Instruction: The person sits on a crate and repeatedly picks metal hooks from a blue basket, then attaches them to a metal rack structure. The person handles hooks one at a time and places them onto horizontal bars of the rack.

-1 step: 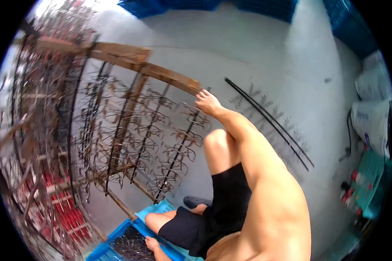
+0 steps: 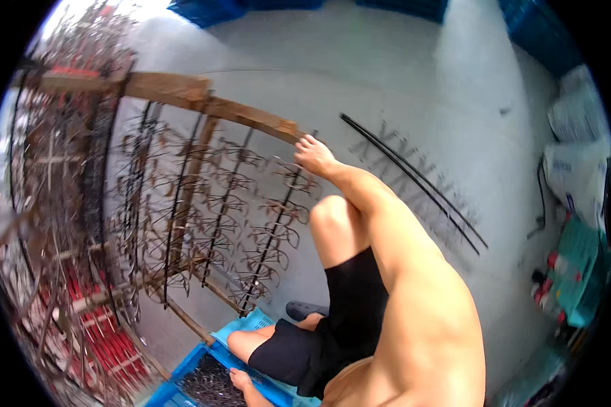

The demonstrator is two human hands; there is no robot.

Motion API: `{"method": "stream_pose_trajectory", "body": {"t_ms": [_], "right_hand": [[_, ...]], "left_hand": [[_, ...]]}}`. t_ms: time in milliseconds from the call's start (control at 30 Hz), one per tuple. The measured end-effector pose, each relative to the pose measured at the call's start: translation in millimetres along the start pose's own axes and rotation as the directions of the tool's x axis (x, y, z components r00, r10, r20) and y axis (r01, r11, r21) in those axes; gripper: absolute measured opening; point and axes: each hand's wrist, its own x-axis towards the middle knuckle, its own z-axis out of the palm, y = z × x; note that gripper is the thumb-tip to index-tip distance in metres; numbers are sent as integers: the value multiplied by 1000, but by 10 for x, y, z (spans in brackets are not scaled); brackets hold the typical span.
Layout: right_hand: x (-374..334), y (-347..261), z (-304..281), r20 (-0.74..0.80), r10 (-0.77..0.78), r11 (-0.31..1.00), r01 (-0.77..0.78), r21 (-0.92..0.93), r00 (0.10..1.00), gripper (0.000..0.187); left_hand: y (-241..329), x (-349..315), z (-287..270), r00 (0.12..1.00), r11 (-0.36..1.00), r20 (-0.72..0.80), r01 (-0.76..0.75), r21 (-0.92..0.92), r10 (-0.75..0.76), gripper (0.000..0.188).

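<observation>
The right hand (image 2: 313,156) has its fingers bent over the upper part of a black rod (image 2: 275,227), right at the end of a wooden beam (image 2: 251,117); whether they are closed on the rod I cannot tell. From those fingers the rod slants down and to the left, lined with curved wire pieces (image 2: 288,237), its lower end near a light-blue basket (image 2: 254,320). The left hand (image 2: 240,380) is at the edge of a blue crate (image 2: 187,361); its grip cannot be made out, and dark wiry pieces (image 2: 210,383) lie heaped just left of its fingers. Left of the right fingers, more hanging rods (image 2: 227,203) carry similar pieces. To their right, well apart, two black bars (image 2: 414,178) lie slantwise over the grey floor (image 2: 400,81). Farthest right of the fingers are white sacks (image 2: 574,173) and a teal crate (image 2: 580,278).
</observation>
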Motion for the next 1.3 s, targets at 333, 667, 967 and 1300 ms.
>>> {"method": "stream_pose_trajectory", "body": {"t_ms": [333,667,967,1300], "right_hand": [[-262,41,-117,3,112,992,-112,-56,994,22],[-2511,686,-445,-264,929,351,-842,410,259,29],[-5094,699,-546,405,702,-509,-811,-290,-586,72],[-5304,651,-1426,750,547,-388,-906,-168,-373,93]], "left_hand": [[96,223,3,948,951,141,300,-77,-287,56],[-26,253,124,898,898,220,416,-142,-381,57],[209,372,131,895,900,226,418,-125,-384,58],[31,494,147,898,896,271,403,-188,-347,62]]}}
